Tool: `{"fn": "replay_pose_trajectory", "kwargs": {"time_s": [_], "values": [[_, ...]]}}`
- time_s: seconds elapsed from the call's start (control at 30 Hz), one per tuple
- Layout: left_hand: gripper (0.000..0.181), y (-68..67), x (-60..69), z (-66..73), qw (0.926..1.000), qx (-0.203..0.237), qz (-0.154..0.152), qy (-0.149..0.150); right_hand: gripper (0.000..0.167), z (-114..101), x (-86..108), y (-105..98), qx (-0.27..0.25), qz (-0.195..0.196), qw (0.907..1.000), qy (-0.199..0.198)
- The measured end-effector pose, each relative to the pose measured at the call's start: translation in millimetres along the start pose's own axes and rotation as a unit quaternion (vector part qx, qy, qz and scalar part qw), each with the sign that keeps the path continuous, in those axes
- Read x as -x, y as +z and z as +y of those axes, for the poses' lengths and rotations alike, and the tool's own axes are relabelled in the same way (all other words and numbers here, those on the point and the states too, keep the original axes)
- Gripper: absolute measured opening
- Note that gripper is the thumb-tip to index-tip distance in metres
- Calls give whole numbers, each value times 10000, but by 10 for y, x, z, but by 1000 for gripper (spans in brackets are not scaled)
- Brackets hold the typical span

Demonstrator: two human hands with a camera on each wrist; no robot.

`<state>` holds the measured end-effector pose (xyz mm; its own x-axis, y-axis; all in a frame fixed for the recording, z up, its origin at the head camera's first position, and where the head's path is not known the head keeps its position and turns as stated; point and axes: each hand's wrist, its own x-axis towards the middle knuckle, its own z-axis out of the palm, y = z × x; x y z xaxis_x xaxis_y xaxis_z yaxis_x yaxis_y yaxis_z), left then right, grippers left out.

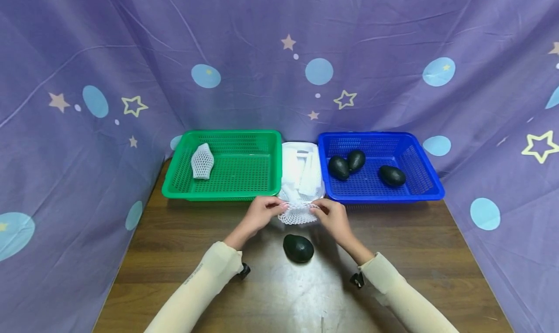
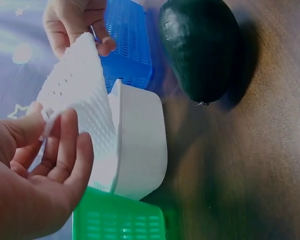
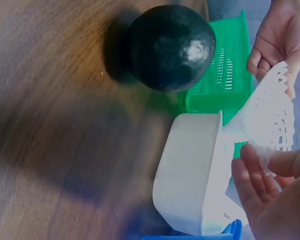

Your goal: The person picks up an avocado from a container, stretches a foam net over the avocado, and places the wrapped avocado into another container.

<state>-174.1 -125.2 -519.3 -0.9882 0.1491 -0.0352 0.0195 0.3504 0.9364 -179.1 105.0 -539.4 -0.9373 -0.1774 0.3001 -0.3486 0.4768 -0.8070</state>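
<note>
While both hands meet at the centre of the head view, the left hand [image 1: 258,212] and right hand [image 1: 334,219] each pinch an edge of the white net [image 1: 298,218], and it blocks the near rim of the white container [image 1: 299,144]! Green basket [image 1: 227,194] upper left, netted bundle [image 1: 203,162] inside; blue basket [image 1: 384,197] upper right, three dark fruits [image 1: 392,176] in it. One avocado [image 1: 299,248] sits below the net on the surface [image 1: 288,299]. Over to the left wrist: there's the container's smooth side wall [image 2: 142,142], hidden from the head camera!

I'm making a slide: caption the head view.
Left grip and right grip hold a white net sleeve beyond the nearest avocado.
</note>
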Motion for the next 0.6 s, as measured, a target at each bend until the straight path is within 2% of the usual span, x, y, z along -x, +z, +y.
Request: {"fn": "replay_pose_trajectory", "kwargs": {"time_s": [0.1, 0.2, 0.4, 0.6], "values": [[17, -60, 33, 9, 9995, 240, -185, -24, 10, -15, 8, 31, -241, -130, 9996, -5], [17, -149, 75, 33, 9991, 262, -338, -14, 9, -43, 15, 83, -388, -364, 9986, -59], [15, -327, 131, 14, 9969, -103, -729, 272, 8, -96, 36, 217, -376, -841, 9957, -134], [11, -457, 180, -57, 9882, -650, -1253, 591, 9, -106, 49, 347, -471, -1596, 9860, -138]]}}
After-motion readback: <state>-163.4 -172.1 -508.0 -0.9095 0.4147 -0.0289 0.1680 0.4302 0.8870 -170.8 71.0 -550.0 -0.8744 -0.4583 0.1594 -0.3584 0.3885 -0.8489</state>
